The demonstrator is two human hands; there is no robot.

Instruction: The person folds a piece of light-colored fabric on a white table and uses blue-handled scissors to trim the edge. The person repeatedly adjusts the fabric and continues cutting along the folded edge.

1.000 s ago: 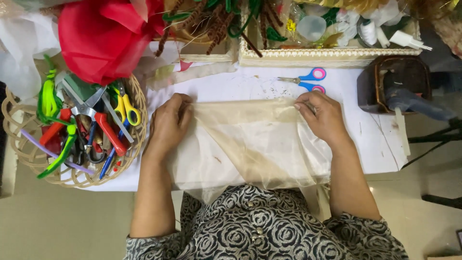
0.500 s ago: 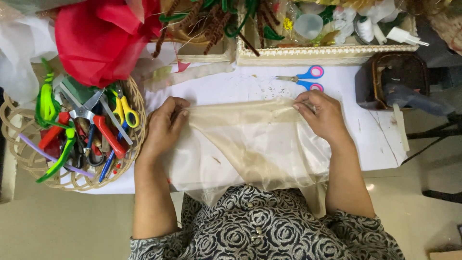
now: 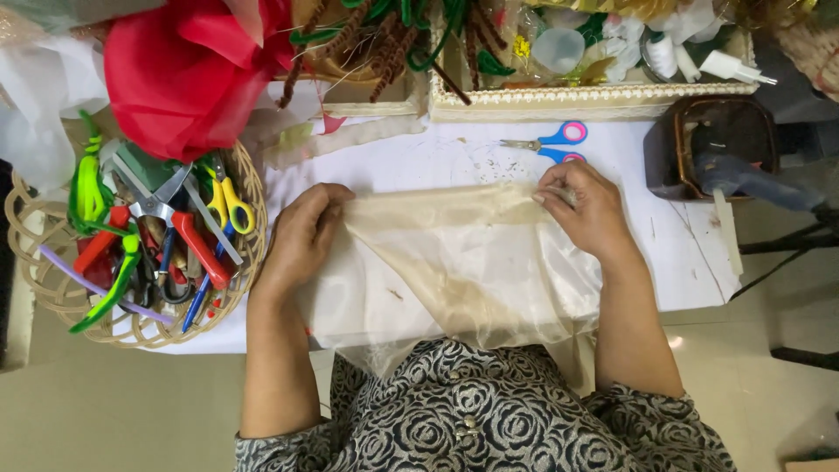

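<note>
Here sheer beige fabric (image 3: 454, 262), seemingly folded, stretched between hands.

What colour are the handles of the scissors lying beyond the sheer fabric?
Pink and blue handles on the scissors, in the head view.

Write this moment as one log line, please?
left hand: grips cloth | right hand: grips cloth | scissors: on table

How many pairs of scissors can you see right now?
3: blue-and-pink-handled scissors on the white table beyond the right hand; yellow-handled and red-handled scissors in the wicker basket. Others may be buried.
</note>
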